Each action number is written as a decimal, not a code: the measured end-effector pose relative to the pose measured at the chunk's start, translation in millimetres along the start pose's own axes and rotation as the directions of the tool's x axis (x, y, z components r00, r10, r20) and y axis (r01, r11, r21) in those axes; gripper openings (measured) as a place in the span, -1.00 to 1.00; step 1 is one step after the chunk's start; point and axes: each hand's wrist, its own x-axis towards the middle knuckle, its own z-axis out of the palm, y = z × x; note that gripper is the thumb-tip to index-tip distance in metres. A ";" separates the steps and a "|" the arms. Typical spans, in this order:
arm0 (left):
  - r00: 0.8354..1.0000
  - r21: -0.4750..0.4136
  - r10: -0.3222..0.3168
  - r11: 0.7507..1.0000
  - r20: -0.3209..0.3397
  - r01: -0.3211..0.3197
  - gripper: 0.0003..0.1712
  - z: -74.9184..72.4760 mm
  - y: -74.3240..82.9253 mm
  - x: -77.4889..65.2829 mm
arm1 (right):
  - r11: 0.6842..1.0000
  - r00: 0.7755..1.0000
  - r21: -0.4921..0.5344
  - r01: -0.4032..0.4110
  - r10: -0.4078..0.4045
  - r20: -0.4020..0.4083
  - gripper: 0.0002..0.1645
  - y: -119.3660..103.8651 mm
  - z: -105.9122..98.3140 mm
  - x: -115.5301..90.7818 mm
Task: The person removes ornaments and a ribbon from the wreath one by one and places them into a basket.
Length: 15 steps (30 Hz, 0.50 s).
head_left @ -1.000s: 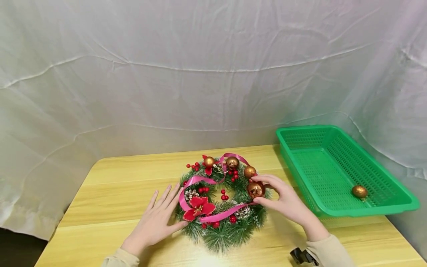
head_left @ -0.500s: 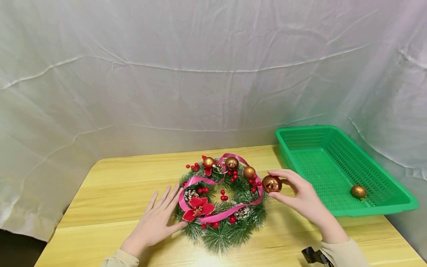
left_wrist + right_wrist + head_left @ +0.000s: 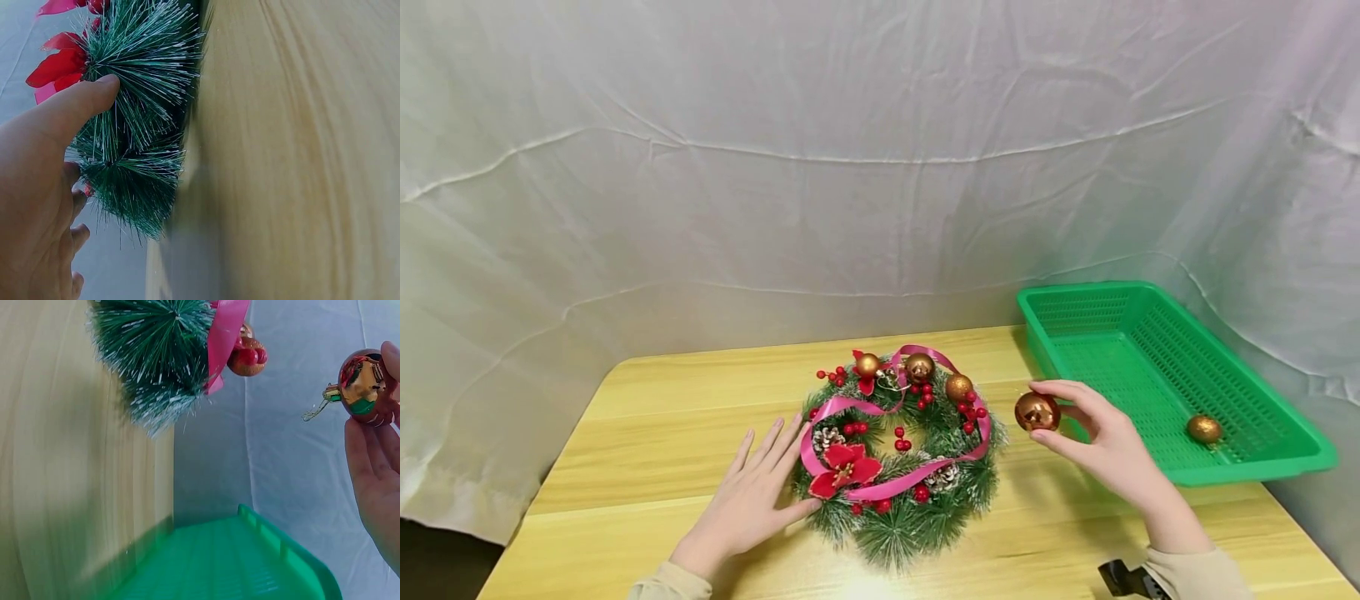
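A green wreath [image 3: 895,537] lies on the table, trimmed with a pink ribbon [image 3: 910,482], red berries, pinecones and a red poinsettia [image 3: 846,468]. My left hand [image 3: 752,496] rests at its left edge with fingers spread, the thumb touching the needles near the poinsettia. Between thumb and fingers, my right hand [image 3: 1108,442] pinches a shiny copper Christmas ball [image 3: 1037,412], held to the right of the wreath. In the right wrist view the ball's gold cap and loop [image 3: 320,405] point away from the palm. Three smaller balls, one a glittery gold ball [image 3: 958,387], sit along the wreath's far side.
To the right stands a green plastic basket [image 3: 1187,477] with a single gold glitter ball [image 3: 1205,429] inside. The wooden table [image 3: 647,433] reaches back to a pale grey cloth [image 3: 850,208] hanging behind and at both sides.
My right hand has lifted the copper ball off the wreath's right side and carried it rightward, toward the basket. Berries and ribbon behind it now show. My left hand has stayed put.
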 end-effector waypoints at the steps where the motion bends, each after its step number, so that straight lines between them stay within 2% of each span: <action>1: 1.000 0.002 0.000 1.000 0.000 0.000 0.13 0.1 -0.1 -0.1 | 1.000 1.000 0.002 -0.003 0.003 -0.001 -0.22 0.6 -1.0 -0.8; 15: 1.000 0.010 0.002 1.000 0.001 -0.002 0.13 1.2 -0.2 -0.2 | 0.999 0.998 -0.025 -0.048 0.047 -0.034 -0.26 7.4 -14.9 -12.5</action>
